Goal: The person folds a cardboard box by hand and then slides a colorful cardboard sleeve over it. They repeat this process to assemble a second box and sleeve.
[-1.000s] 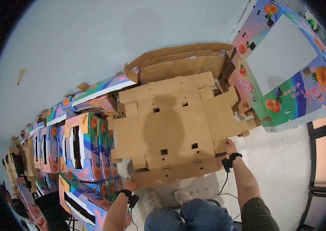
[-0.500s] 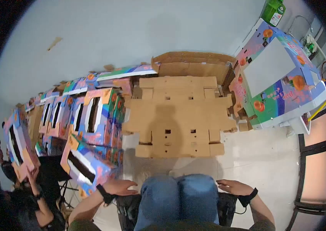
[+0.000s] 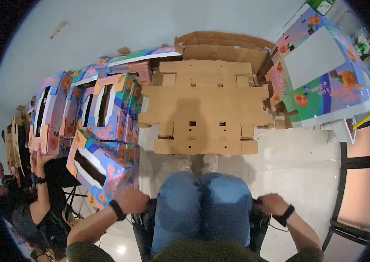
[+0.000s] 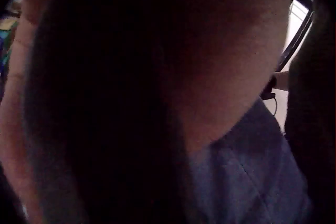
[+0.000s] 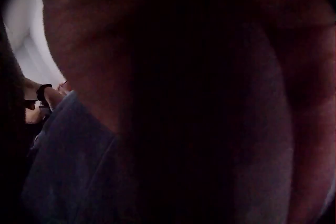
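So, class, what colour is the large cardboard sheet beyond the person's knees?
The cardboard sheet is plain brown; the head view shows it best.

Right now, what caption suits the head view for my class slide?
Flat brown cardboard sheet beyond a person's blue denim knees, colourful fruit-printed cardboard boxes stacked at left.

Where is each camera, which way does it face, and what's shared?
Head: on the head, facing forward and down at the flat cardboard blank; left hand, right hand and jeans show.
Left wrist: on that wrist, facing the left hand closely, jeans beyond.
Right wrist: likewise, facing the right hand, jeans beyond.
All three share the jeans.
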A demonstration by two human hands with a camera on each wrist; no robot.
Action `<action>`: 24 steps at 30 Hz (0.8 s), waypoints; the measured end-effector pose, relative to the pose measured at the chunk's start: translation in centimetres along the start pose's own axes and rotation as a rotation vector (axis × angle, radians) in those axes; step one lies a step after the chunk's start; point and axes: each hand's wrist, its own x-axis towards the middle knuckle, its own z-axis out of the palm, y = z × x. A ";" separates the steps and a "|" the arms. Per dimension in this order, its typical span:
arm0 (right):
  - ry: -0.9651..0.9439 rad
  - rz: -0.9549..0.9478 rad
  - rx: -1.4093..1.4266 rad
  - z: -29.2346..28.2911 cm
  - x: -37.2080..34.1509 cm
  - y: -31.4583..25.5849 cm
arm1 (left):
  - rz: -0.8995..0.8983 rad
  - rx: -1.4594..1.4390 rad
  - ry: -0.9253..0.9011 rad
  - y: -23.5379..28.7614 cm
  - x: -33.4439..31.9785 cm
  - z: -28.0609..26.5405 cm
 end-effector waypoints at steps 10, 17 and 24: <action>-0.171 0.064 0.094 -1.3 -0.3 -1.0 | 0.127 -0.414 -0.012 -1.8 -0.7 3.7; -0.154 0.076 0.102 -0.2 -1.3 -0.9 | 0.130 -0.419 -0.112 -1.2 -0.8 0.8; -0.122 0.105 0.081 0.7 -1.0 -0.8 | 0.176 -0.423 0.051 -1.7 -1.0 3.6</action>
